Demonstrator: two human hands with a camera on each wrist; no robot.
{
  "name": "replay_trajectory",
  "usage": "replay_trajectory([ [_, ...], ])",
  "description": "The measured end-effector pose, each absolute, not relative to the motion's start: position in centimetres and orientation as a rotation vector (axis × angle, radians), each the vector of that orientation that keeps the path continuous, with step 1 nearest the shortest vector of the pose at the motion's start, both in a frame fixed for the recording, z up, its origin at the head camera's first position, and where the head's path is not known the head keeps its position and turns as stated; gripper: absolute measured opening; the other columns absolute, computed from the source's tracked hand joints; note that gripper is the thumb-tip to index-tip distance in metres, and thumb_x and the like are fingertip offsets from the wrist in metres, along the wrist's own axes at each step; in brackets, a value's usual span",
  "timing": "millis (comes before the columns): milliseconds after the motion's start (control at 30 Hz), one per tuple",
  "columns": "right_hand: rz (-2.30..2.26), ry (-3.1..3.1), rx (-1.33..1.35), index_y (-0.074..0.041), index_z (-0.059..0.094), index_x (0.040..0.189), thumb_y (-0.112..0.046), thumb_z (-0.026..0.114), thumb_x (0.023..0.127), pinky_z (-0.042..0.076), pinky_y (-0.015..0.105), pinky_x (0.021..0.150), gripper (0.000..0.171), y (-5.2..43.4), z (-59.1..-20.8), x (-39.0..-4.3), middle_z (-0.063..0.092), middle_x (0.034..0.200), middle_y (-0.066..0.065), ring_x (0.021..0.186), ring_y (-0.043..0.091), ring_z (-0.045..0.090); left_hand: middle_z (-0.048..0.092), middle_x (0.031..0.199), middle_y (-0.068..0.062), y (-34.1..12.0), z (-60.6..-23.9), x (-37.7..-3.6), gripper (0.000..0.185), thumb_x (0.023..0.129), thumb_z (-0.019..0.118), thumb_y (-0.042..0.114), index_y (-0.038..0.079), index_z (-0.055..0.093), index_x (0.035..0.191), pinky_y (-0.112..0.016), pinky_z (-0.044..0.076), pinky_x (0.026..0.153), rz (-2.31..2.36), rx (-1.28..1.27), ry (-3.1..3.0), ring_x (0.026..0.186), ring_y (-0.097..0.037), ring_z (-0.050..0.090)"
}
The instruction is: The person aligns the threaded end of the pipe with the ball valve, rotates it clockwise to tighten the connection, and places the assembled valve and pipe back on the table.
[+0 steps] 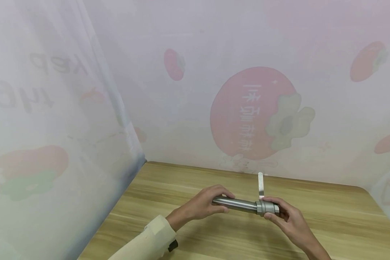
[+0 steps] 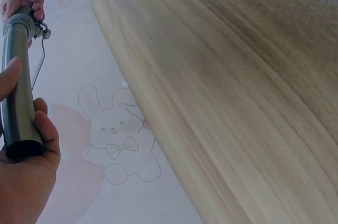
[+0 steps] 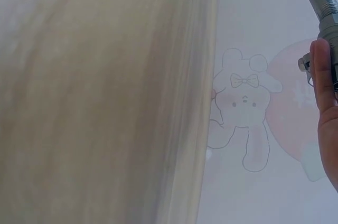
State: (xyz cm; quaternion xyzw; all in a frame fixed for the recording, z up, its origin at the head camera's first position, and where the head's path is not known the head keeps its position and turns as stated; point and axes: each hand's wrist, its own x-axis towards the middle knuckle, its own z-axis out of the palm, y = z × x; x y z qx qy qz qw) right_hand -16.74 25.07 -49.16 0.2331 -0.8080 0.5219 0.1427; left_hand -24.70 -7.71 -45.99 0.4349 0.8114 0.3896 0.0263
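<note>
A steel pipe (image 1: 238, 204) is joined end-on to a metal ball valve (image 1: 267, 208), and both are held up over the wooden table. My left hand (image 1: 201, 205) grips the pipe near its free end, fingers on the far side and thumb on the near side. In the left wrist view the pipe's open end (image 2: 25, 149) shows above the palm. The valve is pinched at its outer end by my right hand (image 1: 291, 219). Its flat lever handle (image 1: 261, 185) points away toward the back wall. Threads on the pipe (image 3: 330, 8) show beside the valve in the right wrist view.
The wooden tabletop (image 1: 143, 202) ends at a pale printed curtain (image 1: 182, 126) behind it. Another curtain (image 1: 52, 126) hangs along the left side. A small black object (image 1: 173, 246) shows by the left sleeve cuff (image 1: 160, 231).
</note>
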Motion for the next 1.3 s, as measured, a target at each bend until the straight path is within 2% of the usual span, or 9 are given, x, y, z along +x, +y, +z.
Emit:
replay_trajectory([
  [333,1.486,-2.338,0.648,-0.007,0.066,0.144,0.004,0.074,0.100,0.062,0.026,0.077,0.046,25.33,-49.34,-16.76,0.067,0.133,-0.022,0.098,0.005,0.069,0.075,0.131,0.003,-7.57,-45.83,-24.66,0.043,0.104,0.078,0.033,0.018,0.070,0.143,-0.022,0.053,0.091,1.137,1.294,2.531,0.104,0.001,0.064],
  [867,1.467,-2.305,0.666,-0.007,0.067,0.142,0.006,0.075,0.099,0.062,0.025,0.079,0.046,25.37,-49.35,-17.24,0.068,0.133,-0.019,0.099,0.005,0.070,0.075,0.130,0.002,-7.69,-45.63,-24.65,0.039,0.106,0.074,0.036,0.019,0.070,0.142,-0.021,0.054,0.088,1.151,1.287,2.478,0.101,0.001,0.064],
  [1133,1.465,-2.282,0.687,-0.006,0.067,0.142,0.007,0.075,0.098,0.061,0.024,0.078,0.046,25.34,-49.41,-17.37,0.069,0.132,-0.015,0.098,0.006,0.070,0.077,0.121,0.005,-7.66,-45.34,-24.67,0.041,0.114,0.060,0.043,0.016,0.071,0.142,-0.021,0.055,0.083,1.090,1.223,2.451,0.093,0.002,0.065],
  [1300,1.472,-2.277,0.698,-0.007,0.067,0.142,0.008,0.074,0.099,0.061,0.023,0.079,0.046,25.28,-49.35,-17.40,0.070,0.133,-0.015,0.099,0.006,0.070,0.078,0.119,0.004,-7.78,-45.54,-24.76,0.039,0.112,0.063,0.040,0.015,0.072,0.141,-0.020,0.056,0.082,1.116,1.221,2.431,0.092,0.002,0.065],
])
